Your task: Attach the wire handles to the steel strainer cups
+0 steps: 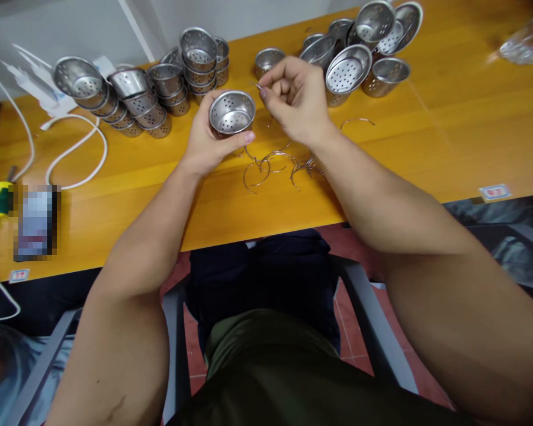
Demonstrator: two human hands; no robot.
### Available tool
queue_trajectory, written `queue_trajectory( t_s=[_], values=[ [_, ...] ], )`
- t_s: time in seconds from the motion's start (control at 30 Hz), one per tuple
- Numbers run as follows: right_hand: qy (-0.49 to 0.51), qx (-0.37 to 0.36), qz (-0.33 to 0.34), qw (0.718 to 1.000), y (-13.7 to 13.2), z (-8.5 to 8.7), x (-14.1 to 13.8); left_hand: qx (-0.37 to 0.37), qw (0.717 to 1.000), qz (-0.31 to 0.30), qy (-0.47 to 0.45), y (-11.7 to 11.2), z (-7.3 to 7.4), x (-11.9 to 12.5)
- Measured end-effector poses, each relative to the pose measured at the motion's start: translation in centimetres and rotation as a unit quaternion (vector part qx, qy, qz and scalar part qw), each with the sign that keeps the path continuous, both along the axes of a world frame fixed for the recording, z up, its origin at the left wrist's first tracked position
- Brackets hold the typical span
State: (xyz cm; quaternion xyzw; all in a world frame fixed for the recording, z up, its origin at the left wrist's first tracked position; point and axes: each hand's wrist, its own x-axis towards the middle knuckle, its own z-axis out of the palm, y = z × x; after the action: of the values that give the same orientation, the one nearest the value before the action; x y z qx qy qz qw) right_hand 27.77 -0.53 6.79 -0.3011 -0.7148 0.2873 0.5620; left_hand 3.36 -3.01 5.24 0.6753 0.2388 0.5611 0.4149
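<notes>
My left hand (206,142) is wrapped round a small perforated steel cup (231,112), held upright above the wooden table (448,142). My right hand (295,94) is just right of the cup, its fingers pinched on the end of a thin wire handle (258,87) near the cup's rim. Several loose curved wire handles (270,165) lie on the table below both hands.
Stacks of the same steel cups (151,94) stand at the back left, and a heap of loose cups (359,53) at the back right. A white cable (75,148) loops at the left, beside a yellow-green tool (0,201). A single wire (357,122) lies to the right.
</notes>
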Motion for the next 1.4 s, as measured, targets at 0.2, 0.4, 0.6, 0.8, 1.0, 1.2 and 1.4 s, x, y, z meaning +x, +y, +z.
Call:
queue_trajectory(
  t_s=[0.2, 0.4, 0.6, 0.8, 1.0, 1.2, 1.4],
  values=[
    [0.020, 0.037, -0.010, 0.999, -0.1, 0.4, 0.0, 0.015, 0.999, -0.031, -0.021, 0.9, -0.9, -0.4],
    [0.031, 0.064, -0.002, 0.997, -0.1, 0.3, -0.1, 0.088, 0.995, -0.032, -0.025, 2.8, -3.1, -0.6],
    [0.018, 0.064, -0.020, 0.998, 0.6, -0.2, 0.2, 0.056, 0.992, -0.069, -0.085, 3.5, -3.7, -0.6],
    [0.017, 0.067, -0.021, 0.997, 0.3, -0.3, 0.1, 0.026, 0.997, -0.045, -0.062, 3.3, -3.4, -0.7],
    [0.030, 0.067, -0.021, 0.997, -0.1, 0.3, 0.2, 0.042, 0.990, -0.079, -0.108, 3.2, -3.3, -0.3],
    [0.027, 0.057, -0.023, 0.998, -0.4, 0.7, 0.0, -0.038, 0.992, -0.092, -0.077, 3.0, -3.5, -0.8],
    [0.022, 0.035, -0.049, 0.998, -0.8, 0.9, -0.3, 0.003, 0.991, -0.100, -0.086, 3.4, -4.5, -0.7]
  ],
)
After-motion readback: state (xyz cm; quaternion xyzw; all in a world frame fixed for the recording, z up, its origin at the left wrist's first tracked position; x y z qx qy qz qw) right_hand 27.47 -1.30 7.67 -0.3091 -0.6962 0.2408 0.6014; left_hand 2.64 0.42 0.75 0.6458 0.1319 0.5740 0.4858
